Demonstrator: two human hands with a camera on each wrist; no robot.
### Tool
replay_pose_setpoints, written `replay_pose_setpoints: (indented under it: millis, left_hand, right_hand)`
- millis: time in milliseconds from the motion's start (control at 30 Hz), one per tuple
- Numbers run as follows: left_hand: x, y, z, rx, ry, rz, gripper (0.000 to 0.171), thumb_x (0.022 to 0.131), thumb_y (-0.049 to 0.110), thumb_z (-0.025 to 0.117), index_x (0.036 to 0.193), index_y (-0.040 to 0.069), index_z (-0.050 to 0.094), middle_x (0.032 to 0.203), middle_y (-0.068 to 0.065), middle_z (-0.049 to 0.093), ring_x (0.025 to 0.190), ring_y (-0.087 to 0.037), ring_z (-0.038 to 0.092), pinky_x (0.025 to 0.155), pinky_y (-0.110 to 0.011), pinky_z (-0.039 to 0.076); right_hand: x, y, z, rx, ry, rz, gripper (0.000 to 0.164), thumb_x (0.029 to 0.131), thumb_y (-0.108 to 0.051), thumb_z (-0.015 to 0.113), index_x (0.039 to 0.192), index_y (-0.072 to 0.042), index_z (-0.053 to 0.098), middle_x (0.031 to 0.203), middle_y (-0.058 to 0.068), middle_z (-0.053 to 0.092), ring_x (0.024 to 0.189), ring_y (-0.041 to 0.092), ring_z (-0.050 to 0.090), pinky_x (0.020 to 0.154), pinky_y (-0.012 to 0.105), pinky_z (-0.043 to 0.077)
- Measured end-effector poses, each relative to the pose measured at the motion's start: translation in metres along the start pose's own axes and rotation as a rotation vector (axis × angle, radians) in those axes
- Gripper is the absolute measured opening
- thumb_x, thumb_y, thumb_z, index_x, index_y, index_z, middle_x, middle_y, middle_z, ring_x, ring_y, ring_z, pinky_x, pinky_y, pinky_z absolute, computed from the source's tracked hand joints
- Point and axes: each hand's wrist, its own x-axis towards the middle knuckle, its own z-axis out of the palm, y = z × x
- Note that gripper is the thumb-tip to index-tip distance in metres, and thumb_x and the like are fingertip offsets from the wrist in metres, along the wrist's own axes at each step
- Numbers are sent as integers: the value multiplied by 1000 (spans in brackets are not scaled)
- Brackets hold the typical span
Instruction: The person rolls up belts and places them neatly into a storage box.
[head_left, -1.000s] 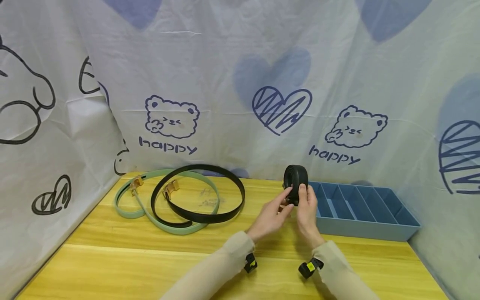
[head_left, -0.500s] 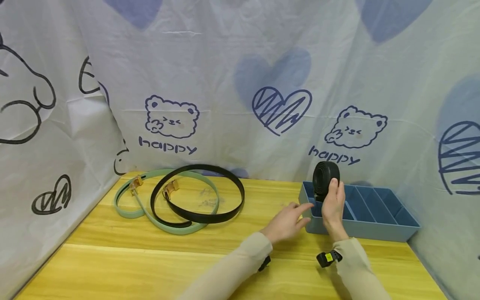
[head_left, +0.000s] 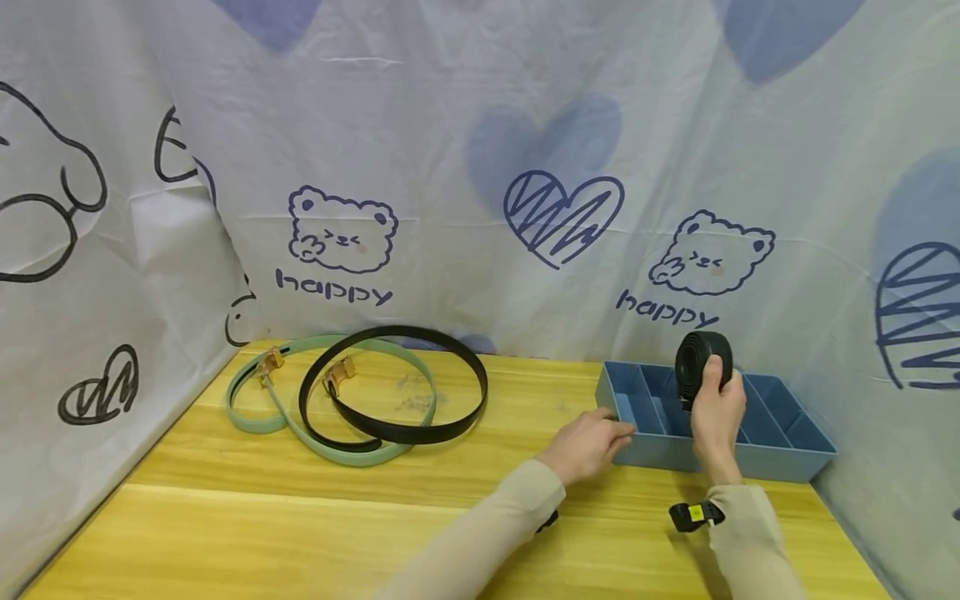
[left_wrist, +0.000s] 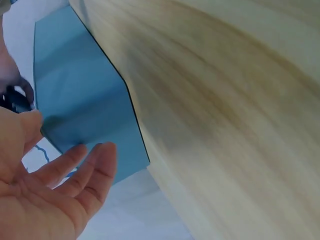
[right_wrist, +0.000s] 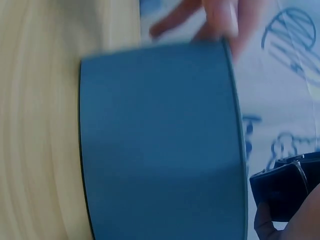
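In the head view, a tightly rolled black belt (head_left: 701, 367) stands above the blue-grey divided box (head_left: 652, 452), over its middle compartments. My right hand (head_left: 716, 421) grips the roll from the near right side, thumb across its outer face. The right wrist view shows the same rolled belt (right_wrist: 282, 187) at the far right edge, with fingers round it, level with the box rim. At the box's left front corner is my left hand (head_left: 588, 446), its fingers loosely extended. Its thumb is right at the rim in the left wrist view, and the fingers (left_wrist: 100, 172) lie along the box's end.
At the left of the wooden table (head_left: 262, 517), a looped black belt (head_left: 420, 433) overlaps a looped light green belt (head_left: 258, 425), both with gold-coloured buckles. A printed curtain (head_left: 465, 150) hangs right behind the table.
The right hand has carried the rolled belt rightward from the box's left side to over its middle. My left hand has let go of the roll and moved right to the box's corner.
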Motion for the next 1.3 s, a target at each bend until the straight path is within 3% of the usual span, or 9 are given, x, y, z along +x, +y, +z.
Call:
replay_pose_setpoints:
  millis: [267,533,767,967,1067,1200,1300]
  left_hand:
    - [6,6,0,35,86,-45,17,92,28,52,97,27,69,82,11,54,74,-3,48,65,-15,41]
    - [4,5,-1,174,167,-87,22,88,39,55,81,25,71,72,12,59,64,-2,53,57,-14,44]
    - [5,0,-1,205,175,-73,22,87,39,57,78,25,71,70,12,60,61,-2,54,57,-15,44]
    - [7,0,2,184,137,-62,22,88,39,56,79,25,71,69,11,59,62,-3,53,58,-16,44]
    - [7,0,1,186,134,-67,22,88,38,56,78,25,70,68,12,58,62,-2,52,59,-16,44]
    - [6,1,0,191,132,-66,22,88,38,56,78,25,70,68,11,57,61,-2,51,58,-16,43]
    - [5,1,-1,202,132,-64,23,88,38,56,76,25,70,67,11,56,60,-2,50,57,-16,43]
  right_hand:
    - [22,20,-32,-165,55,29,51,87,-59,38,90,-8,42,80,10,41,69,22,41,55,36,32]
    - [42,28,-58,-248,88,41,54,88,-56,39,98,-3,44,84,13,43,73,27,40,57,35,27]
    - [61,34,-79,-447,-29,42,69,90,-54,33,110,11,43,96,29,47,84,41,45,57,41,30]
    - [77,38,-94,-705,-261,63,80,90,-57,25,107,20,43,107,42,43,97,54,42,74,56,37]
    - [82,35,-94,-767,-353,87,87,88,-61,25,114,21,41,112,42,40,101,55,39,80,57,36]
    - [82,37,-92,-825,-384,83,95,85,-65,32,118,25,36,111,44,39,99,56,40,81,59,36]
    - [80,45,-91,-853,-401,62,95,86,-64,33,116,26,33,103,46,40,90,57,44,70,59,39]
